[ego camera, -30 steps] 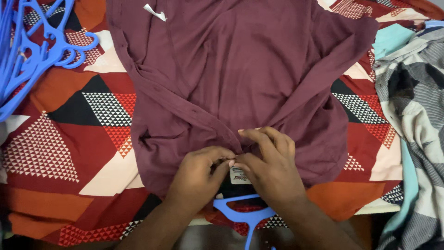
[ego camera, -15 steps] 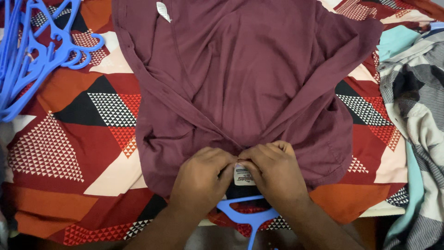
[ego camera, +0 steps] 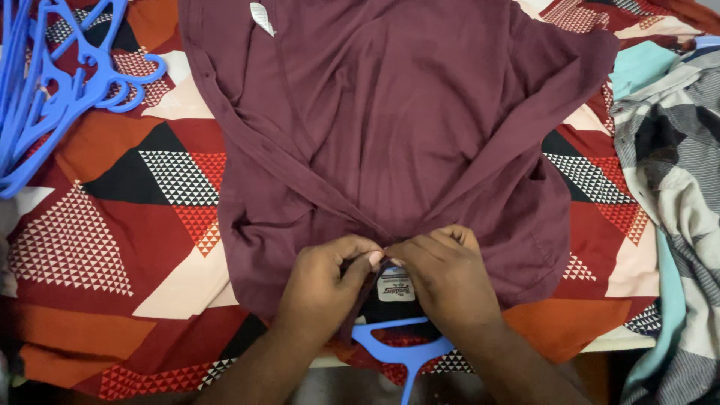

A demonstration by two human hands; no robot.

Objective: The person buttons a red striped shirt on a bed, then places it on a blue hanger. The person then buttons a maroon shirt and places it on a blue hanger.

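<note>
Maroon shirt [ego camera: 390, 135] spread flat on patterned bedsheet [ego camera: 112, 225], collar near. Left hand [ego camera: 326, 281] and right hand [ego camera: 446, 274] pinch collar edges together, apparently at top button. Blue hanger [ego camera: 405, 349] inside neck. Spare hangers [ego camera: 52, 82] far left; grey checked garment [ego camera: 675, 172] right.

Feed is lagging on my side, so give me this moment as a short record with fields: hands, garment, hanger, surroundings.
left hand: pinching the shirt's neck opening
right hand: pinching the same spot, fingertips meeting the left's
maroon shirt: spread flat, neck toward the person, label showing
blue hanger: under the collar, hook pointing toward the person
patterned sheet: red, orange, black triangles
spare blue hangers: piled far left
striped garment: right edge
</note>
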